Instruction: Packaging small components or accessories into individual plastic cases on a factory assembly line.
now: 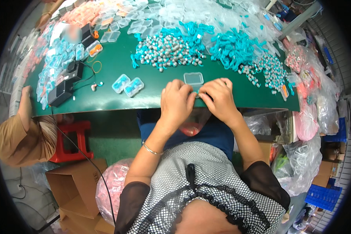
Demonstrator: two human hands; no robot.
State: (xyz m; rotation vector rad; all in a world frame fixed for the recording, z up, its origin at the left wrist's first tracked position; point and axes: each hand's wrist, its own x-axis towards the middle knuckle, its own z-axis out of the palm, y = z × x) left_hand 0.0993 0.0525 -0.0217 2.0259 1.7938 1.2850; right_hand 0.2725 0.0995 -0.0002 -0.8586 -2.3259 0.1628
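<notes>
My left hand [176, 99] and my right hand [219, 95] meet at the front edge of the green table. Between their pinched fingertips is a small teal piece [197, 93], mostly covered by the fingers, so its exact kind is unclear. Just beyond the hands lies a small clear plastic case [193, 78]. Two clear cases [128, 85] with teal contents sit side by side to the left. Farther back, small grey-and-teal plugs [167, 50] are heaped beside bundles of teal cord [232, 48].
Dark boxes [61, 93] with cables stand at the table's left. Heaped clear cases [144, 23] cover the back. A co-worker's brown sleeve [25, 140] is at the left, near a red stool [76, 142]. Plastic bags [304, 97] crowd the right side; a cardboard box [76, 187] stands below.
</notes>
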